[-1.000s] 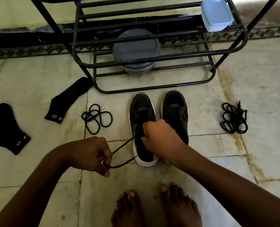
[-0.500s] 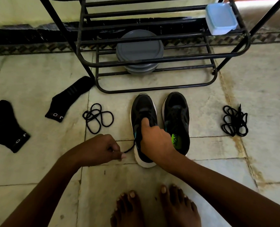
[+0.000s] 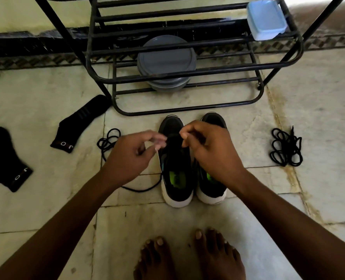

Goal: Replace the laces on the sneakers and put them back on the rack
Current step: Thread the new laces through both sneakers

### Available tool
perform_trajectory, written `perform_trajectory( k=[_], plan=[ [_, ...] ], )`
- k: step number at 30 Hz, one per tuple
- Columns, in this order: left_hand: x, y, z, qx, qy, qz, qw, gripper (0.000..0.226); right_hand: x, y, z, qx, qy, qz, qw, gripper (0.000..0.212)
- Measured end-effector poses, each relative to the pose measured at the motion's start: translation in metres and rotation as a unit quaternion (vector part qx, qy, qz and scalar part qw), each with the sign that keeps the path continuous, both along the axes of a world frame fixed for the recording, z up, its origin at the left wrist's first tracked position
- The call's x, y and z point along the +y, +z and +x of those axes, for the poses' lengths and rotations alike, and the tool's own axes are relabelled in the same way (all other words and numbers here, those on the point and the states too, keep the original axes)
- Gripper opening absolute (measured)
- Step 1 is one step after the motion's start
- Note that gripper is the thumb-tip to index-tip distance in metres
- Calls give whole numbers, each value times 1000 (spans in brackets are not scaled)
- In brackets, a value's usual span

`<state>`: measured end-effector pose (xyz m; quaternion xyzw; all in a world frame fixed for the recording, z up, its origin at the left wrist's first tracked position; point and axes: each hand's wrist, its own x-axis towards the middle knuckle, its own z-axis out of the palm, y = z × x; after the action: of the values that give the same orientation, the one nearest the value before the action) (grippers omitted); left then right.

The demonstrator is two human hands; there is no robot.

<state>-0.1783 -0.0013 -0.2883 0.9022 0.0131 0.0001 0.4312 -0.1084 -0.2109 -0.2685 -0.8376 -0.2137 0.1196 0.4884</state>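
The left sneaker (image 3: 174,156) and right sneaker (image 3: 214,188), both black with white soles, are recorded side by side on the tiled floor (image 3: 319,98), toes toward the rack (image 3: 224,69), which stands just beyond the fingertips. The left sneaker lies directly beneath the fingertips of both hands; the right sneaker is partly covered by the right palm. Bright green insoles are seen in both heel openings, on the wrist side of the fingers; the dark print on them is not readable. A black lace (image 3: 143,190) is seen trailing from the left sneaker across the floor, under the left wrist. One coiled lace (image 3: 105,143) is noted just outside the left knuckles, a second coil (image 3: 284,148) well outside the right hand. White marks resembling "o" and "J" are read on the cuffs of a black sock (image 3: 82,122) and a second sock (image 3: 6,158), far left of the fingers. The left hand (image 3: 131,158) is held with thumb and fingertips nearly together, blurred; what is held cannot be determined. The right hand (image 3: 212,152) is curled, thumb and forefinger drawn together at the tongue; a grip cannot be confirmed.
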Motion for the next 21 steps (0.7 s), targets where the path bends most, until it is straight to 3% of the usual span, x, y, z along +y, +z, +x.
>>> perform_trajectory(
  k=[3,5,7,10,15,18,21],
  plan=[
    [-8,4,27,85,-64,-151,983,61,-5,7,11,-3,-10,63,998,10],
    [-18,4,40,130,-101,-208,964,70,-9,8,17,-26,-43,78,996,8],
    [-26,2,49,102,-54,-222,968,53,-15,6,26,-54,-75,61,994,9],
    [-28,-7,58,76,131,-264,953,19,-30,-1,36,-69,-78,12,995,15],
    [-17,-18,57,110,230,-324,911,14,-52,-11,38,-86,-26,-109,990,16],
    [-22,-17,59,106,277,-341,892,16,-60,-24,36,-28,-27,-236,971,18],
    [-26,-14,62,107,255,-349,895,24,-62,-30,36,31,-21,-269,963,13]
  ],
)
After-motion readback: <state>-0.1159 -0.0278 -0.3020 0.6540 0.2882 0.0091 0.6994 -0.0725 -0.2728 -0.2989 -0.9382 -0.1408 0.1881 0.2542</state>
